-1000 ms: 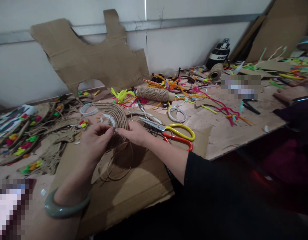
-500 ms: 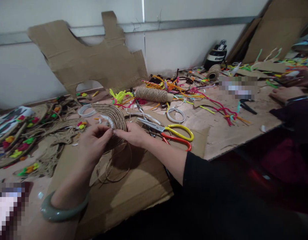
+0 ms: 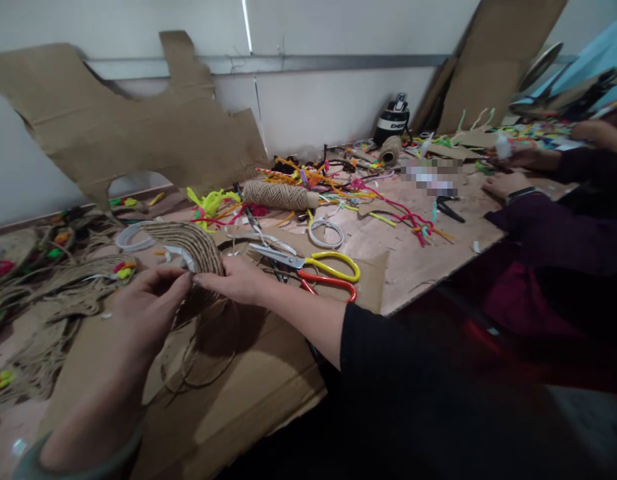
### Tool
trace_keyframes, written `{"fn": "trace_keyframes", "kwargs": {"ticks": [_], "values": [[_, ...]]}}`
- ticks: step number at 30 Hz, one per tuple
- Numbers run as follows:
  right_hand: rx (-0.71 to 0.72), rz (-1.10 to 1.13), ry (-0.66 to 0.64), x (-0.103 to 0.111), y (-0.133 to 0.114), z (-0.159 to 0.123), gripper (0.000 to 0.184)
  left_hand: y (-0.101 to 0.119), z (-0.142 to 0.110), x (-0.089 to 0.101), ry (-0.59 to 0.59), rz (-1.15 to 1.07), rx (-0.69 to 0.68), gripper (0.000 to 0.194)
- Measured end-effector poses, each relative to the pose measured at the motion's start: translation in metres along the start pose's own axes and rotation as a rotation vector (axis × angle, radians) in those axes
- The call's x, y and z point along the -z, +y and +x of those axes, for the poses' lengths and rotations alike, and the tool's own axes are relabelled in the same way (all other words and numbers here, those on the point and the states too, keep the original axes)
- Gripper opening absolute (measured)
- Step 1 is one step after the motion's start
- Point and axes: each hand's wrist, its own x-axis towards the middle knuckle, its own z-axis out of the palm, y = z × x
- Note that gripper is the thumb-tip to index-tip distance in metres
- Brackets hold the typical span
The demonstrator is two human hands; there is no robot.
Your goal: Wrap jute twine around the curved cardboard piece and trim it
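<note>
A curved piece covered in rows of jute twine [image 3: 191,240] is held between my two hands above a cardboard sheet [image 3: 258,380]. My left hand [image 3: 153,297] pinches its inner edge, where a strip of white shows. Thumb forward, my right hand [image 3: 231,279] grips the outer side, its other fingers hidden beneath. Both thumbs nearly meet on the piece. Loose twine [image 3: 208,373] hangs in loops below it. Just beyond my right forearm lie scissors [image 3: 308,267] with one yellow and one red handle, blades partly apart.
Behind are a twine spool [image 3: 278,196], a white tape roll [image 3: 325,234] and colourful pipe cleaners [image 3: 418,223]. Twine-covered pieces [image 3: 73,287] crowd the left. A cut cardboard shape [image 3: 138,113] leans on the wall. A co-worker's hand [image 3: 508,185] rests at the right, near a black bottle [image 3: 393,123].
The view has swung to the right, so everything sits further left. My hands keep their hold on the twine-covered piece. At the right, more of the co-worker's arms shows.
</note>
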Motion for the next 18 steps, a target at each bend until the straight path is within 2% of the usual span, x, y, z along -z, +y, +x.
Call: {"fn": "trace_keyframes", "kwargs": {"ticks": [2,4,7,12,15,18], "values": [[0.006,-0.011,-0.001,0.001,-0.001,0.0,0.029,0.013,-0.004,0.003,-0.024,-0.01,0.143,0.03],[0.009,-0.01,-0.009,0.001,-0.002,0.0,0.031,0.023,-0.007,0.005,-0.076,-0.03,0.174,0.032],[0.02,-0.005,-0.007,0.002,-0.003,0.0,0.031,0.03,-0.008,0.003,-0.058,-0.071,0.203,0.032],[0.015,-0.017,0.002,0.002,-0.003,-0.001,0.034,0.021,-0.004,-0.003,0.045,-0.156,0.268,0.026],[0.004,-0.005,0.007,0.002,-0.003,0.0,0.034,0.013,-0.002,-0.003,-0.001,-0.159,0.207,0.022],[0.021,0.02,0.02,0.001,-0.003,-0.001,0.03,0.007,-0.001,-0.003,0.013,-0.137,0.193,0.019]]}}
